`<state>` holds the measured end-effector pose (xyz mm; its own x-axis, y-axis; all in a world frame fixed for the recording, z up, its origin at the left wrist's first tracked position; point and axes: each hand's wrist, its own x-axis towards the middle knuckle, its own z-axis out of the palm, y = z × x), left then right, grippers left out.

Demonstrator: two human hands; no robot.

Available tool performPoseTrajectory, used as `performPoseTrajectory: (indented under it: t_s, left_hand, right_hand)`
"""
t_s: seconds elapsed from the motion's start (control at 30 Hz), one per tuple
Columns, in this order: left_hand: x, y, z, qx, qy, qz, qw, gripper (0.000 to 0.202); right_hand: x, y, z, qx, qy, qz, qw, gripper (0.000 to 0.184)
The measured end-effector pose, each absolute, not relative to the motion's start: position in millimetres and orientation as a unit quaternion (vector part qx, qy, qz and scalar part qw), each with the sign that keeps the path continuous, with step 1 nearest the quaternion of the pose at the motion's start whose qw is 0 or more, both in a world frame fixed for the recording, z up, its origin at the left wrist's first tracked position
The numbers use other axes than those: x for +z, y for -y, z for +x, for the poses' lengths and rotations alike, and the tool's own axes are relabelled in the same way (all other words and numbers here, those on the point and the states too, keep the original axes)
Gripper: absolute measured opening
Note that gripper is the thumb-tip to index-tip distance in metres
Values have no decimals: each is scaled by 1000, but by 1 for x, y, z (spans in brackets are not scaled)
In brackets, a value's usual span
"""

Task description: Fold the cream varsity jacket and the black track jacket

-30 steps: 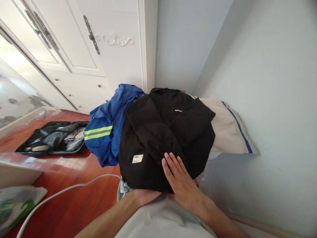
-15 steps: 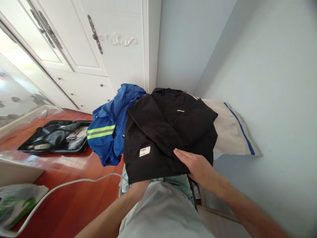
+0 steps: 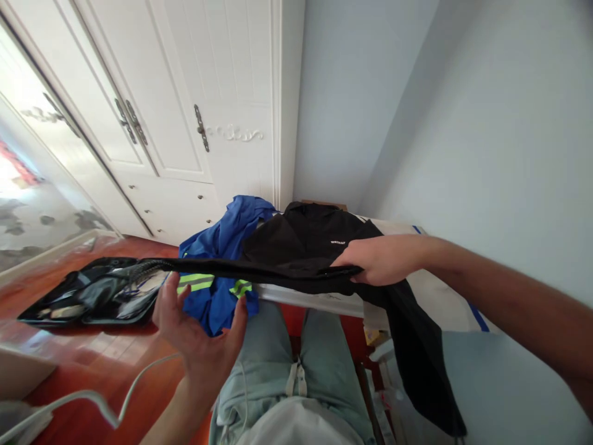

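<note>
A black jacket with small white lettering on its chest lies over a surface, its collar at the far end. My right hand is closed on the jacket's near part and holds it raised, so the hem stretches left as a thin dark band. One sleeve hangs down at the right. Under the band's left end is my left hand, palm up, with thumb and fingers spread; the fingertips are close to the cloth, and I cannot tell whether they touch it. Left of the jacket lies a blue garment with yellow-and-grey reflective strips.
Cream cloth with a blue stripe covers the right end of the surface, by the wall. A white wardrobe stands behind. At the left, an open black suitcase holds various items on the red floor. A white cable crosses the lower left.
The near part of the jacket has been lifted off the surface. My right hand has gone from resting flat to gripping it. My left hand has come out leftward, fingers spread. The view has tilted up.
</note>
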<state>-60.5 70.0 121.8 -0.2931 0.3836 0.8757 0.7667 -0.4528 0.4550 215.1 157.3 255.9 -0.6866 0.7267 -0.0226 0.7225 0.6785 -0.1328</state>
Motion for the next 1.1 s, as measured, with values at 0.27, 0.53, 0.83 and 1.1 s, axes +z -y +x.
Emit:
performPoseTrajectory:
  t_s: [0.27, 0.53, 0.83, 1.1]
  left_hand:
    - [164, -107, -7, -391, 454, -785, 158, 91]
    - [215, -157, -17, -130, 418, -893, -102, 40]
    - [175, -138, 7, -96, 453, -869, -177, 10]
    - [197, -92, 6, 9, 414, -890, -189, 33]
  right_hand:
    - [301, -186, 164, 77, 905, -367, -201, 20]
    - [277, -175, 171, 132, 896, -369, -209, 17]
    - [177, -129, 234, 279, 786, -544, 90, 74]
    - [144, -47, 276, 302, 796, -513, 107, 72]
